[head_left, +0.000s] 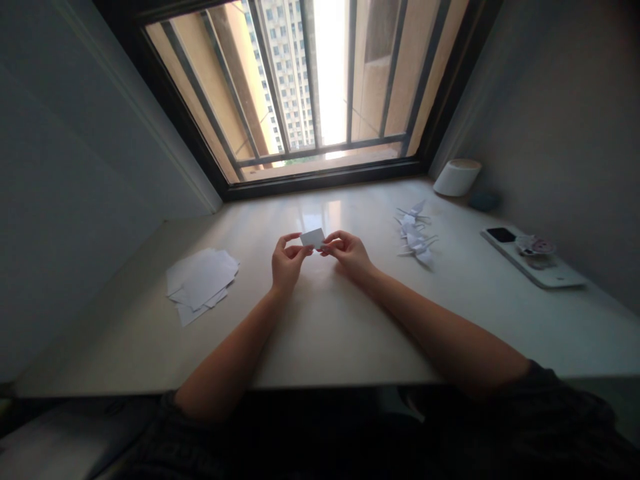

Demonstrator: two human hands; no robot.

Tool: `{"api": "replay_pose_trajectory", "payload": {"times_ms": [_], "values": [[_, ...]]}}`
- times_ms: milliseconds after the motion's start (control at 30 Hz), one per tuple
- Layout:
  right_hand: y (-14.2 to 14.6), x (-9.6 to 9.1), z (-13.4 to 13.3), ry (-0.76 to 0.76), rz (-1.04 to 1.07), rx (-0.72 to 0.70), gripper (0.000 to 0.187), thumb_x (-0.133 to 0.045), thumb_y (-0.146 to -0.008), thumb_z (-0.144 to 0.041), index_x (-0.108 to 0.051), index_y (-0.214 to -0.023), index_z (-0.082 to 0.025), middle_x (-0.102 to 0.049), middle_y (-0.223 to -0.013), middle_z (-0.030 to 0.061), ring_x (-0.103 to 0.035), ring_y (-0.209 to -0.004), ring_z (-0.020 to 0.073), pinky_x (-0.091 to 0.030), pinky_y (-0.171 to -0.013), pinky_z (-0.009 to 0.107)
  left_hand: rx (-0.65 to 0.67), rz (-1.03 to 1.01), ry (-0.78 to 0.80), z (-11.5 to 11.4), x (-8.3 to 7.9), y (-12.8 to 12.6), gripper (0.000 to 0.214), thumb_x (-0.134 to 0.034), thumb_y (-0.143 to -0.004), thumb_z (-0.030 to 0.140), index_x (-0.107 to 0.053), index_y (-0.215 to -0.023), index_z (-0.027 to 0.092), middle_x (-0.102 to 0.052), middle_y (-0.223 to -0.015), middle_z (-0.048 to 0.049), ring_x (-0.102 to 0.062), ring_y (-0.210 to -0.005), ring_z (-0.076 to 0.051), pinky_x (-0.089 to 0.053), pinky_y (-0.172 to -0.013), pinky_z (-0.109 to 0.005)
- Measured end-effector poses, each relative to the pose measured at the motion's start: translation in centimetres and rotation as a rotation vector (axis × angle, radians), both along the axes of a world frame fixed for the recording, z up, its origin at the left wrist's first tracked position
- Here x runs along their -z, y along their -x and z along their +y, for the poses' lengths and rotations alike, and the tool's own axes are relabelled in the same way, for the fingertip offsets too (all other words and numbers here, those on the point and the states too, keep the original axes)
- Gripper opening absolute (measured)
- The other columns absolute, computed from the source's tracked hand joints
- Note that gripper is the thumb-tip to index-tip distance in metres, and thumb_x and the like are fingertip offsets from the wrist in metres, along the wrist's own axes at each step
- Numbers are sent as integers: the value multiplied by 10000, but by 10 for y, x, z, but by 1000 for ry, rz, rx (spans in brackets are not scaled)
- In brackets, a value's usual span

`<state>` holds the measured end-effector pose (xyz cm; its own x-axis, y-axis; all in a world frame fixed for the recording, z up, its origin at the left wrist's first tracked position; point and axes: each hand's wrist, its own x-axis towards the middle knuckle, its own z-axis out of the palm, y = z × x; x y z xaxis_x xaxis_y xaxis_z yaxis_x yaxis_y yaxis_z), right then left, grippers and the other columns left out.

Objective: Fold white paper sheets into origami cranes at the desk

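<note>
Between my two hands is a small folded piece of white paper (313,238), held up just above the white tabletop (320,333). My left hand (289,259) pinches its left side with thumb and fingers. At the lower right corner, the fingertips of my right hand (349,251) close on the same paper. A loose pile of white paper sheets (203,280) lies to the left of my left hand. Right of my right hand, several folded paper cranes (415,233) sit bunched together.
Farther right lies a white phone (545,270) with a round decoration on its back. A white cup-like object (457,177) stands in the back right corner, beside a small dark rounded object (484,200). A barred window (320,175) rises behind the table.
</note>
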<state>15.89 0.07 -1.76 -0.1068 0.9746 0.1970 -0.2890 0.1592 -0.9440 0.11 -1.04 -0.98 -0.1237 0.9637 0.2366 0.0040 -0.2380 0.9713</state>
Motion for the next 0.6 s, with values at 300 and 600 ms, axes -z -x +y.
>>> {"api": "replay_pose_trajectory", "payload": {"times_ms": [300,600], "values": [[0,1,0,5,-26,26,372,-806,-583,-456,-599,-760,-203,-683,-618,-4,-665,-628,175,-517,-698,340,2,99,-15,-2,-2,2,482,-794,-638,366,-596,-1042,193,-731,-785,-43,-696,-750,-194,-512,-684,-277],[-1,7,5,-112,-177,75,408,-745,-650,-501,-530,-866,-231,-676,-975,33,-657,-804,173,-508,-707,319,56,111,15,-1,-1,3,440,-797,-632,386,-619,-976,178,-738,-792,-69,-701,-733,-208,-525,-700,-306]]}}
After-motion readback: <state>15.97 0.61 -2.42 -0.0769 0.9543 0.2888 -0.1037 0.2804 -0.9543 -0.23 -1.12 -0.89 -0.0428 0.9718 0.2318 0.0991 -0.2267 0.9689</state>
